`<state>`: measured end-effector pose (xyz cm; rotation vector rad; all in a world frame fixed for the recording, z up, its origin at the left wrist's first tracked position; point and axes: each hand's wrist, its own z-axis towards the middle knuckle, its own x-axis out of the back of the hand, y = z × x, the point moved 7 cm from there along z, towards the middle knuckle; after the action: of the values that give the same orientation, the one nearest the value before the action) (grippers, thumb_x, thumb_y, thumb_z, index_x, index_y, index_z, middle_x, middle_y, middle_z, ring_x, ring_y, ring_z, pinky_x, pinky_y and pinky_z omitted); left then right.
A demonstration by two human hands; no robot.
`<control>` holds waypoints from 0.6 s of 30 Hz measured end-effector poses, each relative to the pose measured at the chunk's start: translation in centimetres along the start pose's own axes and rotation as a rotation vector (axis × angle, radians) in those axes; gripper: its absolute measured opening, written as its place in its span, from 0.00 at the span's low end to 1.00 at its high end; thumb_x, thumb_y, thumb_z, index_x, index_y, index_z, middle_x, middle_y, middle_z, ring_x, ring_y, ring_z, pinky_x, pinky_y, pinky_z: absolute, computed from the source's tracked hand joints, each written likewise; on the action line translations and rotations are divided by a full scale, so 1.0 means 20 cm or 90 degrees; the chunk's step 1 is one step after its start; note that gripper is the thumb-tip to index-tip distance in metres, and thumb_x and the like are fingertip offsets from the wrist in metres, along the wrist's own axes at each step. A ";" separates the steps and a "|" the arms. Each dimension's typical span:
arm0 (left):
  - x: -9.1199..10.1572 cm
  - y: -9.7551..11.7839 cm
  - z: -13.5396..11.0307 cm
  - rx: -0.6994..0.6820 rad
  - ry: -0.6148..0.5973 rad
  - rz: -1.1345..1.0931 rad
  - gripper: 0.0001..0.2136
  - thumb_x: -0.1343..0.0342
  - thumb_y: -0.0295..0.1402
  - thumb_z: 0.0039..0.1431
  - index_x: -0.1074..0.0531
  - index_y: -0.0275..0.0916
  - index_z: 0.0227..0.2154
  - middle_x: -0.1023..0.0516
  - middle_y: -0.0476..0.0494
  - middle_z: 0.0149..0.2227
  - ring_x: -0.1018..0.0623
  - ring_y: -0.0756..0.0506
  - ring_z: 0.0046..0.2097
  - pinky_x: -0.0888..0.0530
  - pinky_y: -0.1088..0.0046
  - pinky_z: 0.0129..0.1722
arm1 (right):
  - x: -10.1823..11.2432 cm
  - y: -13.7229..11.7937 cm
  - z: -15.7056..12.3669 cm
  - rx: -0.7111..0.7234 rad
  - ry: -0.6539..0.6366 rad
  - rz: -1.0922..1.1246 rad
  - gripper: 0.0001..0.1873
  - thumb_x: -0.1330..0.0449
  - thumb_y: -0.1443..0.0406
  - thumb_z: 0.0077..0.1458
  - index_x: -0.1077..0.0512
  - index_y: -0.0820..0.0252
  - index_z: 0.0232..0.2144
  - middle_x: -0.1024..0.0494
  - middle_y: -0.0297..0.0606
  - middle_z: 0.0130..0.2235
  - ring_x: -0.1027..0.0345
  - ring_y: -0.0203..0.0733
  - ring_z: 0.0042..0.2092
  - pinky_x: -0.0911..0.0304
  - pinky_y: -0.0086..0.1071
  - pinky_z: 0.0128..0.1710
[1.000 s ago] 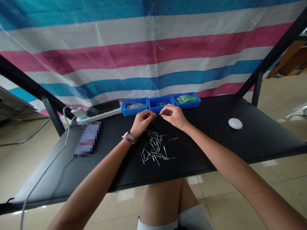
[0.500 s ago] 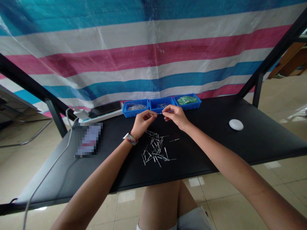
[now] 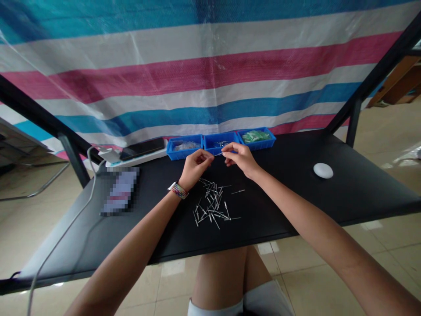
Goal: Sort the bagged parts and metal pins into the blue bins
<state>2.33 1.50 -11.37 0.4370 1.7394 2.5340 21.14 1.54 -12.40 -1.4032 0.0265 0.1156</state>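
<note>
My left hand (image 3: 194,167) and my right hand (image 3: 238,158) are raised together over the black table (image 3: 345,193), both pinched on one thin metal pin (image 3: 218,154) that spans the gap between their fingertips. Just below the hands a loose pile of several similar metal pins (image 3: 213,204) lies on the table. Right behind the hands stand three blue bins: the left bin (image 3: 184,147) with clear bags, the middle bin (image 3: 219,143) with metal pins, the right bin (image 3: 256,138) with green parts.
A white round puck (image 3: 322,170) lies at the right. A dark phone (image 3: 142,148) rests on a white power strip (image 3: 131,160) at the back left, with a grey cable (image 3: 62,239) running off the front-left edge. A striped tarp (image 3: 210,70) hangs behind.
The hands stay together on the pin and have shifted only slightly; the pin between the fingertips now shows a little longer than a second ago.
</note>
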 end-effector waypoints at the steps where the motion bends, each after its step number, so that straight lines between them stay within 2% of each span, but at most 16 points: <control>1: 0.00 0.00 0.00 -0.004 0.001 -0.003 0.13 0.31 0.43 0.58 0.21 0.37 0.34 0.23 0.47 0.29 0.25 0.49 0.30 0.31 0.75 0.27 | 0.00 0.01 0.00 -0.014 -0.005 0.003 0.13 0.28 0.59 0.47 0.21 0.57 0.35 0.22 0.33 0.33 0.26 0.35 0.28 0.26 0.28 0.26; 5: 0.00 0.02 0.01 -0.021 -0.002 -0.011 0.12 0.31 0.41 0.57 0.22 0.37 0.33 0.24 0.47 0.29 0.26 0.49 0.31 0.30 0.75 0.28 | -0.02 0.01 0.00 -0.035 -0.020 0.011 0.14 0.26 0.58 0.46 0.22 0.58 0.33 0.22 0.32 0.31 0.25 0.35 0.28 0.25 0.29 0.25; 10: 0.00 0.02 0.01 -0.015 -0.003 -0.010 0.12 0.31 0.40 0.57 0.23 0.37 0.35 0.24 0.48 0.29 0.25 0.49 0.31 0.30 0.76 0.28 | -0.02 0.00 -0.01 -0.021 -0.017 0.023 0.15 0.26 0.59 0.45 0.23 0.59 0.31 0.23 0.31 0.31 0.26 0.34 0.27 0.25 0.28 0.25; 18: 0.02 -0.02 0.01 0.014 0.009 -0.042 0.08 0.38 0.36 0.58 0.24 0.37 0.37 0.22 0.46 0.31 0.22 0.49 0.30 0.29 0.78 0.26 | 0.12 -0.02 0.03 0.093 0.154 0.000 0.09 0.31 0.60 0.48 0.24 0.57 0.30 0.24 0.30 0.29 0.28 0.34 0.25 0.27 0.29 0.25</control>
<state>1.88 1.93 -11.64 0.3567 1.7568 2.4819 23.48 2.19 -12.06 -1.2640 0.2314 -0.0555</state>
